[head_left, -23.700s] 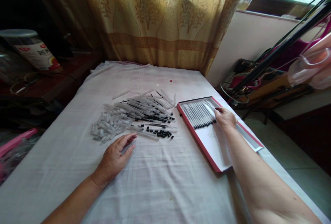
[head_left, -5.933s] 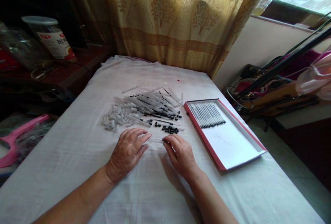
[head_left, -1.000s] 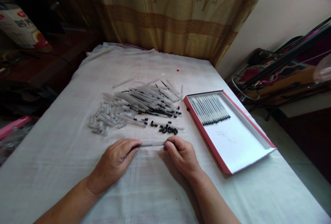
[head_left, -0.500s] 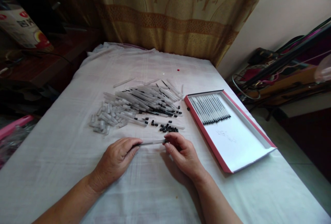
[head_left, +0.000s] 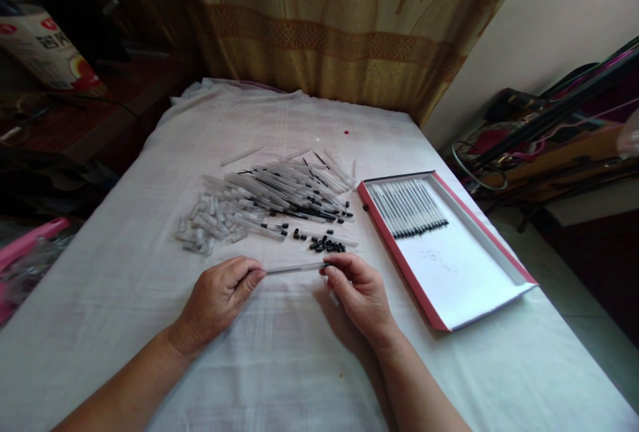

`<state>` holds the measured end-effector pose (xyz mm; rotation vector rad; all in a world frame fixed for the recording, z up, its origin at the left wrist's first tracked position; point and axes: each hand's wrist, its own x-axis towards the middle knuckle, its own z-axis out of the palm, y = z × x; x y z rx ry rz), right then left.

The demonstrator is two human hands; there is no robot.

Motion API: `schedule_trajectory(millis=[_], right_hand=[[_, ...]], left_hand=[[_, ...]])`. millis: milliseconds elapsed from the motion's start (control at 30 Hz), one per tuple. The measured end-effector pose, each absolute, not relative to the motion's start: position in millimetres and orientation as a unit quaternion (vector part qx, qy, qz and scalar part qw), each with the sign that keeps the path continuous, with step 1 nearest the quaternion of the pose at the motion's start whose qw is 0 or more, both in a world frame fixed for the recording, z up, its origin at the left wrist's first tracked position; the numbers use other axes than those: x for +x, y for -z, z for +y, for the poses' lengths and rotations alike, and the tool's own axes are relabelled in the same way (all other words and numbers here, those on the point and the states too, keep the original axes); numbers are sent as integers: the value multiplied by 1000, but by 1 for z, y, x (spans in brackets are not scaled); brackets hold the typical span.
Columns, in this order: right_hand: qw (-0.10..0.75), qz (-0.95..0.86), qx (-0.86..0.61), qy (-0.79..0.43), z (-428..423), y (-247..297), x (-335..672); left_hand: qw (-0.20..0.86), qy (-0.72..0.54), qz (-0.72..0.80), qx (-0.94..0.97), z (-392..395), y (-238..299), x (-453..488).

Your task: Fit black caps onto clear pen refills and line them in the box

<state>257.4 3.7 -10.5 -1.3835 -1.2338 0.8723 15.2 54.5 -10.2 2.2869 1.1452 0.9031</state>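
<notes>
A clear pen barrel is held level just above the white cloth between both hands. My left hand pinches its left end, fingers curled. My right hand grips the right end, where a small black piece shows at the fingertips. Just beyond lies a heap of clear pen barrels and refills, a cluster of clear caps to its left, and a few small black end plugs near my right hand. A red-edged shallow box on the right holds a row of assembled pens.
The white cloth covers a table whose right edge drops to a tiled floor. A patterned curtain hangs behind. A jar stands on dark furniture at the left, and a pink tool lies lower left. Cables and stands crowd the right.
Over the last second the barrel between my hands has risen slightly and shifted away from me. Much earlier my right hand was at the box and my left lay flat on the cloth.
</notes>
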Motion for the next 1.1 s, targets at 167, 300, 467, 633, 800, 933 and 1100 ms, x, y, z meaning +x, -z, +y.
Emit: schedule_trajectory(millis=[167,300,467,633,800,933,1100], right_hand=[[533,-476,-575,-399,5,7,254],[548,-456,-561,-421,5,5,253],[542,-459,-560,-427,5,7,253],[539,-462,-564,-422,5,7,252],[540,-452,-567,-428,6,5,252],[528,-442,-572,-446,7,4,252],[539,-413,-572,-460,9,5,253]], left_hand=[[222,-318,446,807,54,10,16],[199,-290,412,841,54,9,16],[200,-308,416,832,55,12,15],[207,-300,434,824,55,13,14],[217,-276,416,839,57,9,17],[245,-292,455,805,58,8,18],[259,-255,464,808,62,7,18]])
